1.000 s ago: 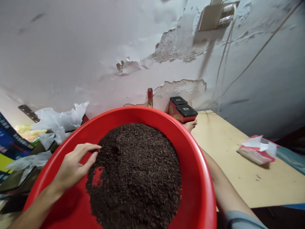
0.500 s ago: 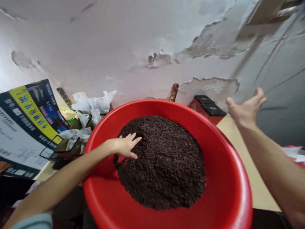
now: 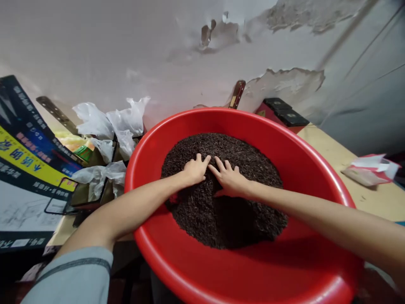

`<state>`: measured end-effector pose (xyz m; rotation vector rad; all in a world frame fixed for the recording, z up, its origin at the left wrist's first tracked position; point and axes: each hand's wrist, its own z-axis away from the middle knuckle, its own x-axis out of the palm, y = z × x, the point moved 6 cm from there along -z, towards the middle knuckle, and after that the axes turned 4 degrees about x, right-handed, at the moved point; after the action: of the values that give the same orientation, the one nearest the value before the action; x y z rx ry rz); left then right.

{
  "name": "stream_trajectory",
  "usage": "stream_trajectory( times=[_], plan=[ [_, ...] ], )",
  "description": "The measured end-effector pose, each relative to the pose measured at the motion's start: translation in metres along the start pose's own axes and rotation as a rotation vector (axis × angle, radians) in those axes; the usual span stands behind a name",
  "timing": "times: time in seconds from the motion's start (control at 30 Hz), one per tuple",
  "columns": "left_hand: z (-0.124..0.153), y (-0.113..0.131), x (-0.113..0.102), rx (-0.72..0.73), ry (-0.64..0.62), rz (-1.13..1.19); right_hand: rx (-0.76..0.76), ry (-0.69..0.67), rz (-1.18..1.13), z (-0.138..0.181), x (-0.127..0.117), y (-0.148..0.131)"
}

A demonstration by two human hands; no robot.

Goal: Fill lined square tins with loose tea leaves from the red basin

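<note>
A large red plastic basin (image 3: 313, 249) holds a broad heap of dark brown, dry shredded bits that look like loose tea leaves (image 3: 202, 219). Over the upper middle of the heap, my left hand (image 3: 195, 169) rests with its fingers apart, the tips against the leaves. Close beside it on the right lies my right hand (image 3: 232, 180), palm down and fingers spread, touching the heap. The fingertips of both hands nearly meet. Neither hand holds anything that I can make out, and the undersides of both are hidden.
Left of the basin stand a printed carton (image 3: 34, 169) and several dark tins with clear plastic bags (image 3: 96, 122). Behind are a knife handle (image 3: 238, 93), a dark-lidded red box (image 3: 284, 113) and the peeling wall (image 3: 158, 55). A red-white packet (image 3: 370, 169) lies on the tabletop (image 3: 329, 141).
My right hand has come from the air at the right down onto the leaves. My left hand has shifted right and up across the heap. The view has tilted downward.
</note>
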<state>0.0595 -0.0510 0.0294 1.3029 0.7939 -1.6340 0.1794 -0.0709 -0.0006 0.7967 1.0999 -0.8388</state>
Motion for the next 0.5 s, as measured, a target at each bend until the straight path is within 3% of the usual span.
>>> stream_trajectory(
  times=[0.07, 0.27, 0.4, 0.5],
  plan=[
    [-0.002, 0.002, 0.004, 0.028, 0.035, 0.021, -0.019, 0.053, -0.007, 0.006, -0.003, -0.001],
    [-0.017, -0.003, 0.003, 0.140, -0.031, 0.069, -0.143, 0.076, -0.080, 0.005, -0.024, 0.003],
    [-0.022, -0.011, -0.021, 0.221, 0.045, 0.220, -0.196, 0.161, -0.119, 0.001, -0.052, 0.021],
    [-0.007, -0.020, -0.049, 0.285, 0.103, 0.310, -0.272, 0.262, -0.118, 0.006, -0.065, 0.043]
  ],
)
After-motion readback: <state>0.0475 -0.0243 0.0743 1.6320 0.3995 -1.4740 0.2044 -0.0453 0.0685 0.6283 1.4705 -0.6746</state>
